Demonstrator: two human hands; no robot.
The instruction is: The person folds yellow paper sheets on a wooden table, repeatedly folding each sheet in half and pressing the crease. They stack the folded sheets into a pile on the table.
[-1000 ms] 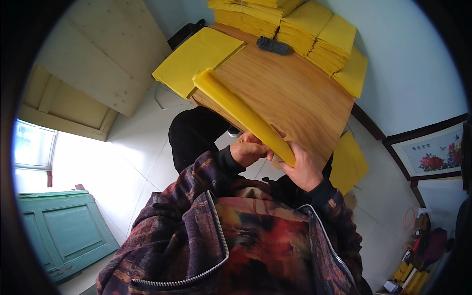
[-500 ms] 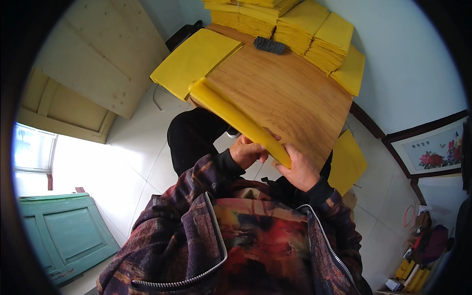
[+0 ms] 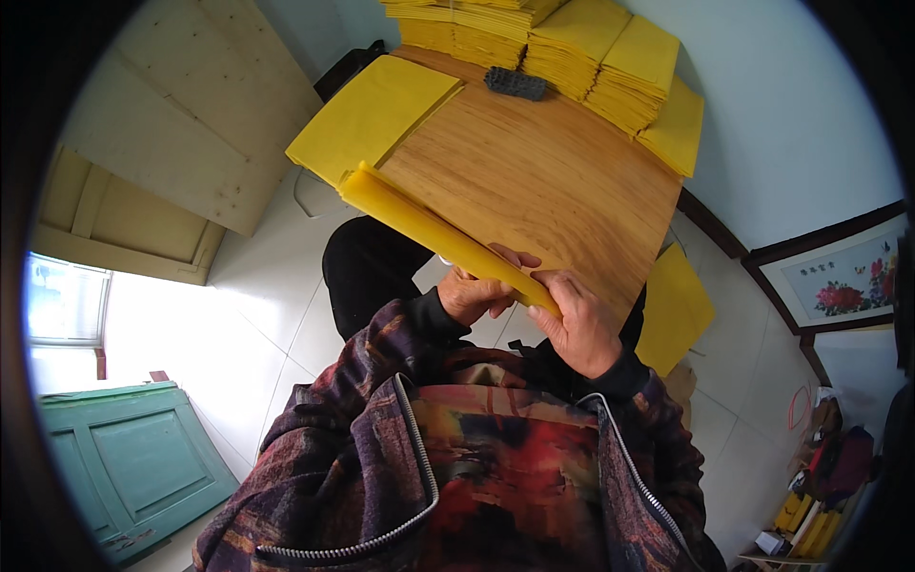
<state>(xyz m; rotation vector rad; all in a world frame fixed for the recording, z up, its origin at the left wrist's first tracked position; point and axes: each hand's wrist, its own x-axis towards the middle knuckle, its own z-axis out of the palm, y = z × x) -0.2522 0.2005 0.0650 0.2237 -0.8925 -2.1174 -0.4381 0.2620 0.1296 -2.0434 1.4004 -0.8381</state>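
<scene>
A long bundle of yellow paper (image 3: 419, 227), rolled or folded over into a narrow length, slants from the table's near left edge down to my hands. My left hand (image 3: 470, 294) is closed round its lower part, its fingertips showing on the far side. At the near end my right hand (image 3: 579, 329) grips the bundle, fingers over the top and thumb against the near side. Loose sheet edges show at the far end, close to a flat stack of yellow paper (image 3: 372, 114) on the table. Both palms are hidden.
The wooden table (image 3: 534, 172) spreads out before me. Tall piles of yellow paper (image 3: 581, 48) line its far edge, with a dark grey block (image 3: 515, 83) beside them. More yellow paper (image 3: 675, 310) lies below the table's right side. A framed picture (image 3: 839, 278) leans at the right.
The bundle's far end has dropped slightly toward me and looks flatter, with its sheet edges more apart. My right hand's fingers have come further over the near end. My left hand keeps its grip.
</scene>
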